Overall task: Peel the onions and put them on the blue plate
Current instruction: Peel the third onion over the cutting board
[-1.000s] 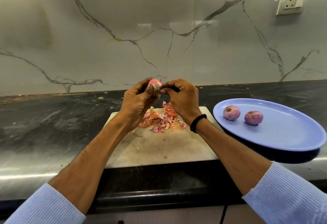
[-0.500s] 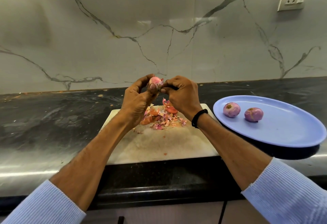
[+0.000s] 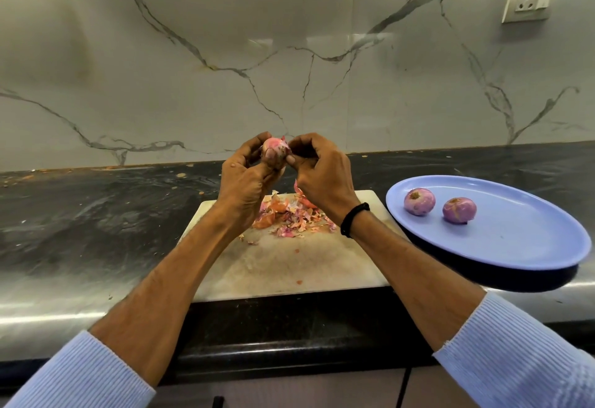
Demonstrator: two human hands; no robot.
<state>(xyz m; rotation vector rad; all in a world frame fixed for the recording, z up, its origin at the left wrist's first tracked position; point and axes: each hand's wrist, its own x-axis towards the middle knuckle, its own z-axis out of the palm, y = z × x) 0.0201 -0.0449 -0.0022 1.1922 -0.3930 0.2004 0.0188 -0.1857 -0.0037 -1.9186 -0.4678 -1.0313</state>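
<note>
The left hand (image 3: 244, 179) grips a partly peeled onion (image 3: 273, 149) above the far edge of the cutting board (image 3: 289, 266), and the right hand (image 3: 318, 176) pinches a flap of its skin. Loose peelings (image 3: 289, 218) lie on the board's far half. A first peeled onion (image 3: 419, 202) and a second peeled onion (image 3: 459, 210) rest near each other on the blue plate (image 3: 515, 240) at the right edge of the surface (image 3: 96, 214).

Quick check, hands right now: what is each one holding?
Left hand: grips a partly peeled onion.
Right hand: pinches at that onion's skin.
</note>
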